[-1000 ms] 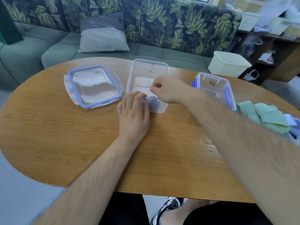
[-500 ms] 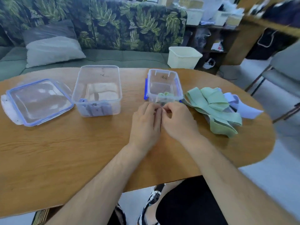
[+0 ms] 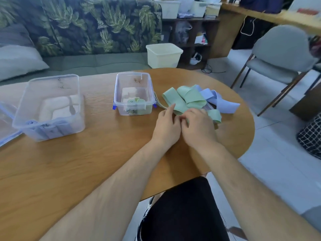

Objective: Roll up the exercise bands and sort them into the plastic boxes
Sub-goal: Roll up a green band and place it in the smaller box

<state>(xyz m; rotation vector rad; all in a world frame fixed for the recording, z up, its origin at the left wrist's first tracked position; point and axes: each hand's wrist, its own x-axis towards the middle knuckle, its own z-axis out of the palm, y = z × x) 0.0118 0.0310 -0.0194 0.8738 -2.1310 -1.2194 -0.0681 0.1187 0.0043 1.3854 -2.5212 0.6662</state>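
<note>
- Hands now at the heap of green bands point(image 3: 187, 99), about two o'clock on the table point(image 3: 83, 164). Half a second back, joined just before the small box point(image 3: 133, 112). A second back, at the large box point(image 3: 22, 110) near ten o'clock.
- Left hand point(image 3: 167, 126): forefinger straight along a green edge, other fingers bent toward the right hand; pinch or mere touch, cannot tell.
- Right hand point(image 3: 198, 130): knuckles up, fingers curled over a green strip, pressed against the left.
- Likely meaning: lilac roll stowed, fresh green band being taken up for rolling.
- Rolled lilac bands point(image 3: 50, 131) packed along the large box's six o'clock wall; rolled green bands point(image 3: 136, 101) inside the small box, at twelve o'clock.
- Loose bands: wide, flat, matte ribbons, limp, looped and folded over one another; lilac bands point(image 3: 220, 102) under and toward three o'clock of the green.
- Boxes: clear rigid plastic, rounded corners, blue clips on the small one.
- Table: oval, smooth, wood-grained.
</note>
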